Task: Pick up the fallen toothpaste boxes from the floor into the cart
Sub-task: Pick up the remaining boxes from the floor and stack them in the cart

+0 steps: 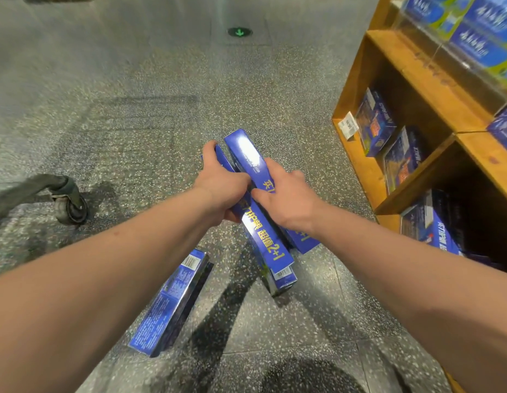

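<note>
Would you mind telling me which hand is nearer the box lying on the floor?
Left. The left hand is above the floor box, gripping other boxes; the right hand is further off to the right.

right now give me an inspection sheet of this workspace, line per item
surface: speckled grey floor, dry-looking, shadows across it
job's things: several blue toothpaste boxes held in both hands; one more box lying on the floor nearer the person, to the left; exact count in hand cannot be told
cart: only a caster wheel and part of the frame show at the left edge
clutter: nothing seen
left hand: fingers closed around the held boxes
right hand: fingers closed on the same bundle
cables: nothing seen
surroundings: wooden shelf unit on the right stocked with blue boxes, a price tag on its edge; green arrow marker on the floor ahead
</note>
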`<state>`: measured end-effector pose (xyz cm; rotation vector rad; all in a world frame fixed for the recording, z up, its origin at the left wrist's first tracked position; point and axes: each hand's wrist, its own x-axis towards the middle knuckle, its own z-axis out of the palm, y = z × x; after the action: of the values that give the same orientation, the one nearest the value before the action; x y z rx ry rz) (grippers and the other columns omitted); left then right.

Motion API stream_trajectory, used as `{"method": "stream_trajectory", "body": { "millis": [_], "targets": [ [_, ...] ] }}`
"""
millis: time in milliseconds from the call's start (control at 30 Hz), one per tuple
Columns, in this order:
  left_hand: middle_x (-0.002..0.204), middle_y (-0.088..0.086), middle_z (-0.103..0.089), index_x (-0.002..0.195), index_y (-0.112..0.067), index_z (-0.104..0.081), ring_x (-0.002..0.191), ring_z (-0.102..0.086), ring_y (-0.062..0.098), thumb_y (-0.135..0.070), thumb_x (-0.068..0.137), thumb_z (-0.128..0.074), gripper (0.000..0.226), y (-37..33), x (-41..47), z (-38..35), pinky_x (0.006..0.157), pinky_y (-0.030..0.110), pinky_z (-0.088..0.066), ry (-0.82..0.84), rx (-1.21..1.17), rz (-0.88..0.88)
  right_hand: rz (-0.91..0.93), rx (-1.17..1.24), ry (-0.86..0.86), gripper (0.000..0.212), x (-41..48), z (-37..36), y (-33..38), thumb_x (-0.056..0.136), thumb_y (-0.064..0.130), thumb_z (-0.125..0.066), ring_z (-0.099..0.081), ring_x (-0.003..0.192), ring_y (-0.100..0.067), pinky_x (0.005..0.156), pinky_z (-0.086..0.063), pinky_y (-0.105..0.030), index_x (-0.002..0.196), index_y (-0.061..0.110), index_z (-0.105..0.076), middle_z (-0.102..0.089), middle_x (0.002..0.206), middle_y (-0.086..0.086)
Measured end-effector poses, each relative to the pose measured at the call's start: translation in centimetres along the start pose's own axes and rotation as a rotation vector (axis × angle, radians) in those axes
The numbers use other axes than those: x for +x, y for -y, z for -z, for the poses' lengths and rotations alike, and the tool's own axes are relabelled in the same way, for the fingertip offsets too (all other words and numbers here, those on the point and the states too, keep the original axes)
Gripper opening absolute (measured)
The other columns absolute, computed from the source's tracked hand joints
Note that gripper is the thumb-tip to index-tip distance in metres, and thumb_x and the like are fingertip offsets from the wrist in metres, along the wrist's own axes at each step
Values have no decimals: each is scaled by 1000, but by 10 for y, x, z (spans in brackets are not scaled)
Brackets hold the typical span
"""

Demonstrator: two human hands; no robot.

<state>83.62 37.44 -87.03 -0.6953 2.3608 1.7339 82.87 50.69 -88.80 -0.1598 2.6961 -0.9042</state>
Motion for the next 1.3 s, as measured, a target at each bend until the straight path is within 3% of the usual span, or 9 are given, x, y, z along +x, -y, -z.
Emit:
{"method": "stream_trajectory", "body": {
  "millis": [133,233,367,500,633,833,933,1167,1300],
  "targets": [
    [97,4,-72,149,-46,-19,67,-76,30,-4,78,-66,95,-4,2,1,53,61,-59,25,-59,40,2,80,63,126,-7,-3,6,47,70,-79,-63,112,-27,96,-52,-44,151,33,-17,-61,130,-6],
    [99,4,-71,145,-49,-20,66,-75,36,-2,77,-64,93,-4,3,2,48,66,-56,55,-75,52,-21,-61,48,151,-17,-8,11,37,60,-92,-52,126,-32,102,-47,-47,154,30,-1,-46,144,-9],
    [101,10,-71,143,-49,-21,67,-74,36,-1,76,-67,95,-5,8,5,49,63,-57,101,-81,66,-71,-174,-10,145,-20,-18,16,53,49,-92,-52,126,-36,100,-46,-43,156,23,7,-36,149,-10],
    [89,7,-70,143,-42,-25,55,-68,30,4,80,-64,88,-6,18,10,48,54,-57,107,-126,73,-45,-189,-55,137,-10,-19,19,53,51,-89,-55,123,-32,94,-49,-41,154,23,-2,-40,145,-7],
    [93,9,-69,134,-39,-35,60,-67,29,2,70,-61,80,-5,27,10,58,70,-56,136,-160,91,16,-225,-50,123,0,-16,16,56,51,-88,-57,121,-29,92,-48,-40,148,26,-10,-44,140,-4],
    [88,3,-68,122,-36,-39,57,-66,26,-29,75,-73,58,-12,41,7,66,66,-55,111,-218,202,26,-258,-5,126,18,-23,15,57,52,-85,-56,124,-29,94,-49,-41,152,22,-7,-41,145,-4],
    [93,-2,-73,123,-39,-30,65,-72,23,-47,62,-92,87,-23,52,8,64,64,-55,15,-186,250,55,-286,22,115,31,-16,27,61,50,-84,-56,123,-29,92,-48,-41,147,17,-15,-43,140,-4],
    [94,6,-71,121,-30,-28,58,-69,27,-37,68,-81,75,-130,33,69,48,57,-54,-173,-235,342,169,-373,53,116,34,63,125,61,48,-87,-59,116,-32,89,-47,-43,147,17,-15,-39,136,-5],
    [87,10,-68,113,-27,-29,54,-66,30,-31,68,-76,65,-229,-3,134,49,64,-53,-252,-305,368,272,-444,48,117,15,142,215,64,47,-85,-61,110,-33,78,-43,-41,148,16,-10,-37,134,-7]
  ]
}}
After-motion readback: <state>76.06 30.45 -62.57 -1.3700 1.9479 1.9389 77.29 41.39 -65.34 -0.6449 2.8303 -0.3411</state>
